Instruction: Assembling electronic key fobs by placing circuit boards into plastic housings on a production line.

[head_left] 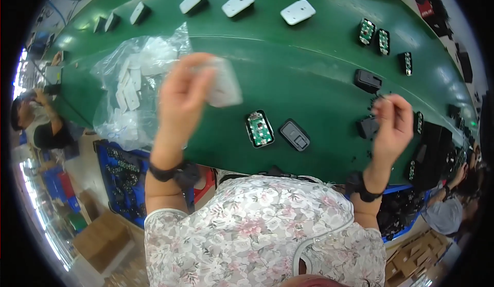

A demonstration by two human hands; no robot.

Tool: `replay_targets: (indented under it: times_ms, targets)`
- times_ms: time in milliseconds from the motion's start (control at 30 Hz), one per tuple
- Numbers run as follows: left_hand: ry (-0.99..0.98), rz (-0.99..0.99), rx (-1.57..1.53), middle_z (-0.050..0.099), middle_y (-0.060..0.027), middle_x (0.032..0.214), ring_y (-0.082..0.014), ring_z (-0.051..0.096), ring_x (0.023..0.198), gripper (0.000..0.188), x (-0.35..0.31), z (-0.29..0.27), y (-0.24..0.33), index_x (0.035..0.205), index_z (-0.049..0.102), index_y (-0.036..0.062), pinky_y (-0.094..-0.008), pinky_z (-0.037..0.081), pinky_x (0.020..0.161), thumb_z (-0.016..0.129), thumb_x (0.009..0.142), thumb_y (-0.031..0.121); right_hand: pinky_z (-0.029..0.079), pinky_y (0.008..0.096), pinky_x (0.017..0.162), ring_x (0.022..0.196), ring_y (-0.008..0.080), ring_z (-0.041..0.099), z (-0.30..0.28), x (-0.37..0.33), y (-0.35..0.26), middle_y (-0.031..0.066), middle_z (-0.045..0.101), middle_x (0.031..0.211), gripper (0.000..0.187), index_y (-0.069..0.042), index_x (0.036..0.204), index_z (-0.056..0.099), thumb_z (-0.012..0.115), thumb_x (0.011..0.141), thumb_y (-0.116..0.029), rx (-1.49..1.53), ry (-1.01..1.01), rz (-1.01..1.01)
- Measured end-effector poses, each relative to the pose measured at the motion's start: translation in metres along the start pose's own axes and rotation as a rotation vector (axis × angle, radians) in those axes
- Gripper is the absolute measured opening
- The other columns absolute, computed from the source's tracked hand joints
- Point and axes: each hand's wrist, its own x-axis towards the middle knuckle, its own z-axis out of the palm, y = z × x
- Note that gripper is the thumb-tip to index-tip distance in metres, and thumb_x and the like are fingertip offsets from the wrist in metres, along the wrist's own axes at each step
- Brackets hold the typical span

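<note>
My left hand [182, 94], blurred, pinches a flat whitish cover [225, 85] above the green table. Beneath and left of that hand lies a clear plastic bag [110, 71] with several white covers [129, 89] inside. At the right, my right hand [395, 125] has its fingertips closed together over a scatter of small black parts [374, 102]; whatever they hold is too small to make out. Between my hands, an open black case with a green circuit board [260, 129] lies beside a dark grey case half [295, 135]. Another black case [368, 81] sits just beyond my right hand.
White-topped units [238, 4] stand in a row along the far side of the green table [288, 55]. More open cases with boards [367, 31] lie far right. Blue bins [121, 184] flank me below the table edge. Other people [43, 117] are at left and right.
</note>
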Motion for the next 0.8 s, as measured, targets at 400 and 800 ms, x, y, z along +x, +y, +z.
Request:
replay_targets:
  times_ms: [400,800]
  targets:
    - [-0.619,-0.345,-0.732,0.061,-0.0041,0.095,-0.0112,0.060,0.079,0.033,-0.006,0.136,0.036,0.122,0.049,-0.0016,-0.0253,0.054,0.071,0.057,0.092,0.010,0.045,0.0234,0.067,0.072,0.0116,0.053,0.093,0.008,-0.009,0.0073,0.055,0.090,0.009,0.000,0.095,0.052,0.059,0.091,-0.005,0.031,-0.048,-0.146]
    - [-0.404,-0.262,-0.480,0.064,-0.0123,0.085,-0.0165,0.066,0.075,0.019,0.007,0.117,0.002,0.109,0.053,-0.0075,-0.0261,0.055,0.069,0.055,0.091,0.000,0.038,0.0216,0.061,0.069,0.0091,0.048,0.075,0.001,-0.016,0.0021,0.052,0.083,0.009,-0.001,0.086,0.062,0.069,0.080,-0.002,-0.112,-0.323,-0.149]
